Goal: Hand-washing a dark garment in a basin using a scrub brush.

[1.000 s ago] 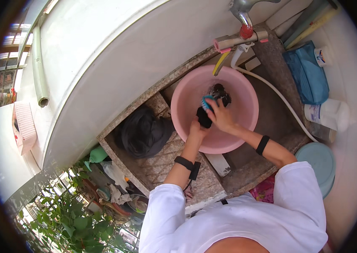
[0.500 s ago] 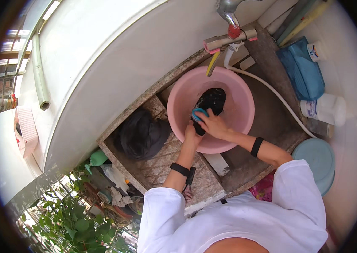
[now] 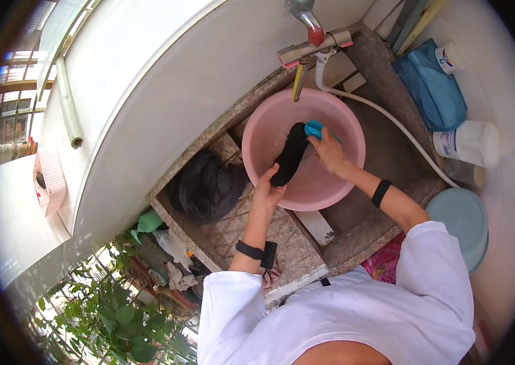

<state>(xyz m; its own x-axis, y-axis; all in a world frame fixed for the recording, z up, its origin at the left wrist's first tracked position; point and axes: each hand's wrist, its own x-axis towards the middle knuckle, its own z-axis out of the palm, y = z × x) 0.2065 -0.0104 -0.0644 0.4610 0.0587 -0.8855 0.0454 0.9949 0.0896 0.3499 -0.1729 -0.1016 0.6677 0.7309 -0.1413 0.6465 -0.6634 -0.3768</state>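
A black shoe (image 3: 291, 155) is held slanting over the pink basin (image 3: 251, 131), its far end pointing up and slightly right. My left hand (image 3: 267, 187) is closed round its near end, at the basin's near-left side. In the fingers of my right hand (image 3: 331, 152) is a blue scrubbing brush (image 3: 313, 128), beside the shoe's far end; the bristles are hard to make out. Pale, cloudy water appears to lie in the basin below.
A tap (image 3: 314, 35) with a pipe fitting stands behind the basin, and a white hose (image 3: 400, 121) curves right. Dark cloth (image 3: 208, 188) lies in the left compartment. A blue pouch (image 3: 431, 85), a white bottle (image 3: 469, 144) and a round pale-blue lid (image 3: 459, 222) line the right side.
The shoe has turned from showing its broad face to a narrower side. My right hand has moved up and right with the brush, away from the shoe's middle. The view has shifted slightly.
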